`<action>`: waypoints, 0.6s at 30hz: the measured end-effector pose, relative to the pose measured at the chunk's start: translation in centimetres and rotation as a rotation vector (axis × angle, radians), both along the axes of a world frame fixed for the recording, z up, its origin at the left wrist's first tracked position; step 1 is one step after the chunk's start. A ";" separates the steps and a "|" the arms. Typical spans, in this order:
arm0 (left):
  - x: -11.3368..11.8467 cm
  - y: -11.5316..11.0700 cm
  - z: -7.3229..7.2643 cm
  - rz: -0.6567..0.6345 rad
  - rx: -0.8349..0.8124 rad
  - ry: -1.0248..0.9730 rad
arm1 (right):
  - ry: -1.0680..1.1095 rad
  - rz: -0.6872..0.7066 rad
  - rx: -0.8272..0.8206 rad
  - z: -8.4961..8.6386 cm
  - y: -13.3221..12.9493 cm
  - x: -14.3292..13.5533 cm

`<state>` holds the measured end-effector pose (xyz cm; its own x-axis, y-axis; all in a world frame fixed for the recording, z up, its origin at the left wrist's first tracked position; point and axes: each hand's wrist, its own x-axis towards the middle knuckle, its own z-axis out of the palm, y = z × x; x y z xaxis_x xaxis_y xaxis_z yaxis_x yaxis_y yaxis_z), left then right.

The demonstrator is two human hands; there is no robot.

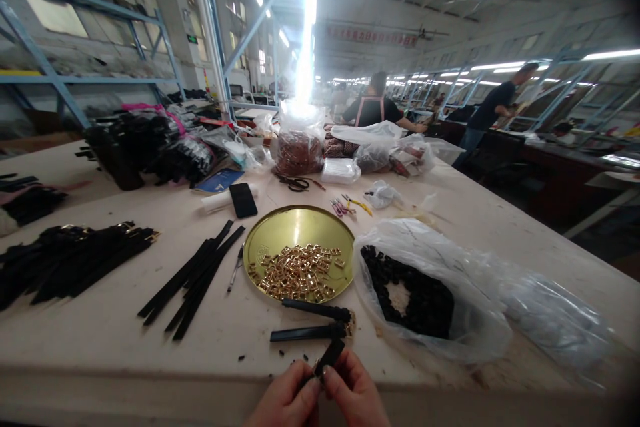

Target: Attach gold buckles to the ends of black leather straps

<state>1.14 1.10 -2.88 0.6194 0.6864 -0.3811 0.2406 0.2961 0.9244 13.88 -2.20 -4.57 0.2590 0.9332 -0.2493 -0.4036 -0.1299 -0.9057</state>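
At the table's front edge my left hand point(291, 395) and my right hand point(351, 387) pinch one black strap point(330, 355) between thumbs and fingers. A bit of metal shows at the left fingertips, too small to make out. Just beyond lie two bundles of black straps with gold buckles point(314, 331) at their right ends. Behind them, a round gold tray point(300, 217) carries a heap of small gold buckles point(300, 273). On the right, an open clear plastic bag point(475, 320) contains many small black pieces point(425, 297).
Loose black strips point(195, 280) and a thin tool point(235, 268) lie left of the tray, with a strap pile point(75, 257) farther left. Behind are a phone point(243, 200), scissors point(295, 183), yellow-handled pliers point(357, 205) and bagged goods point(300, 150). Two people stand beyond the table.
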 end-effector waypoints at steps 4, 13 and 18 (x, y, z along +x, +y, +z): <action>0.1 -0.2 -0.6 0.069 0.005 0.020 | 0.025 0.004 0.011 0.1 -0.2 -0.2; 0.4 -0.2 0.0 0.043 0.096 0.126 | -0.005 0.010 -0.025 0.0 -0.2 0.0; 0.5 -0.3 -0.6 0.069 0.094 0.115 | -0.348 -0.062 0.067 -0.3 -0.4 -0.1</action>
<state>1.65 0.83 -3.50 0.5254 0.7617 -0.3791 0.3283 0.2295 0.9162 13.78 -2.58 -4.83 0.3743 0.9243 -0.0748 -0.0744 -0.0505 -0.9959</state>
